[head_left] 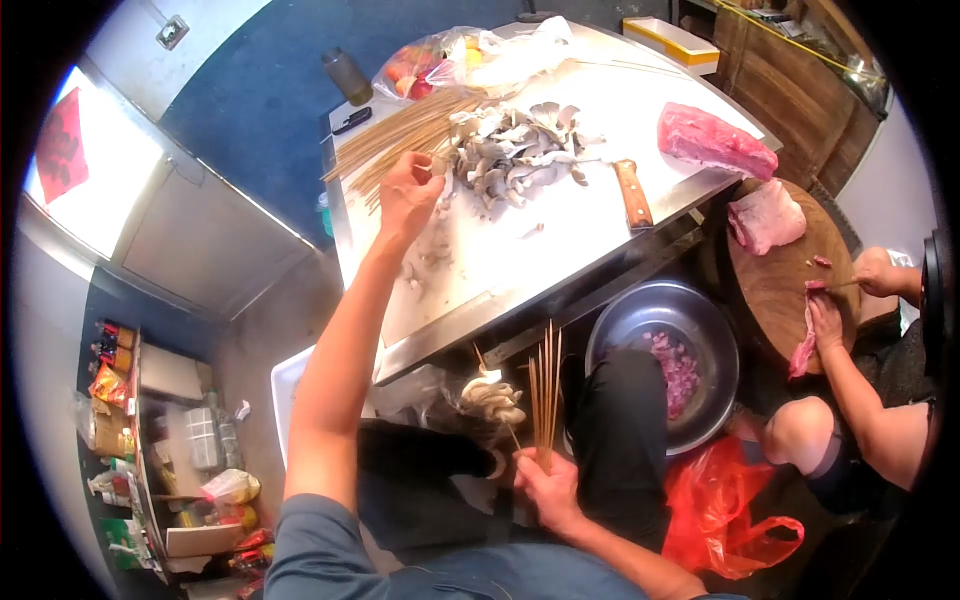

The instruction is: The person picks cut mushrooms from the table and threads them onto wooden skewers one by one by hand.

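Note:
My left hand [410, 195] reaches over the table, its fingers pinched on a pale bit of oyster mushroom at the near-left edge of the pile. Grey oyster mushrooms [520, 150] lie heaped there, torn into pieces. Beside them spreads a fan of loose bamboo skewers [395, 140], partly behind the hand. Low in front of my body, my right hand [550, 490] is closed around an upright bunch of bamboo skewers [546, 390]. One skewer in that hand leans left and carries threaded mushroom pieces [492, 398].
A wooden-handled knife [632, 195] and raw meat [712, 138] lie on the white table [480, 270]. Right of it, another person's hands [826, 322] cut meat on a round chopping block [770, 270]. A metal basin [610, 310] with diced meat and a red plastic bag [720, 510] sit below.

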Motion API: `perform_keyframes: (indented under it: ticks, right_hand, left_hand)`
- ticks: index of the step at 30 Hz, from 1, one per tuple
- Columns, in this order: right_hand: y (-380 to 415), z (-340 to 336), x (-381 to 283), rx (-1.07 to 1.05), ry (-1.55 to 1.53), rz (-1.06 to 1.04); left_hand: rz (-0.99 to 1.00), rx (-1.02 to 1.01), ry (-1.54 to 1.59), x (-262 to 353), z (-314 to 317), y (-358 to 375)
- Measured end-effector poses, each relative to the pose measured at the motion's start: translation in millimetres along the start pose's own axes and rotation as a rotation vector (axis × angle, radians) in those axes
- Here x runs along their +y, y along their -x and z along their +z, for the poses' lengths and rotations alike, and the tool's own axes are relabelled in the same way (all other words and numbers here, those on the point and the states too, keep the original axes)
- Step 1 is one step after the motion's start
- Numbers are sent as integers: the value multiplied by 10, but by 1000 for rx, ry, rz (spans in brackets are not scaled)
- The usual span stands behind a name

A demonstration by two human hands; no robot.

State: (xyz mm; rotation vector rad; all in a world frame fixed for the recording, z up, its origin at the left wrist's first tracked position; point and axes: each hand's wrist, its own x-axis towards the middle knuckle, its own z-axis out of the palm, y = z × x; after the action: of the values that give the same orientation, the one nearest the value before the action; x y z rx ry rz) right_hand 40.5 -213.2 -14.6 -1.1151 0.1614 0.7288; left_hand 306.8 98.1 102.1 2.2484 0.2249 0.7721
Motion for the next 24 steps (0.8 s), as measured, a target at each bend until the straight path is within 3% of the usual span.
perform_keyframes:
  ticks: [1, 2, 5, 8, 13, 17, 24]
  right_hand:
    - [0, -4, 3, -1, 18, -4]
    - [12, -6, 11, -2, 36, -7]
    - [35, 6, -3, -23, 41, -10]
    - [67, 24, -59, -58, 48, -7]
    - [112, 17, -31, -133, -21, -16]
    - [137, 31, -21, -173, -18, -30]
    - [162, 48, -31, -188, 9, -10]
  left_hand:
    - [-79, -77, 185, 30, -87, 18]
    - [-79, -78, 182, 64, -144, 71]
    - [-402, -222, 658, 279, -413, 374]
    - [-539, -296, 817, 420, -584, 741]
    - [-596, -358, 901, 538, -757, 1392]
    - [-688, -284, 870, 580, -794, 1814]
    - [-658, -336, 989, 582, -802, 2201]
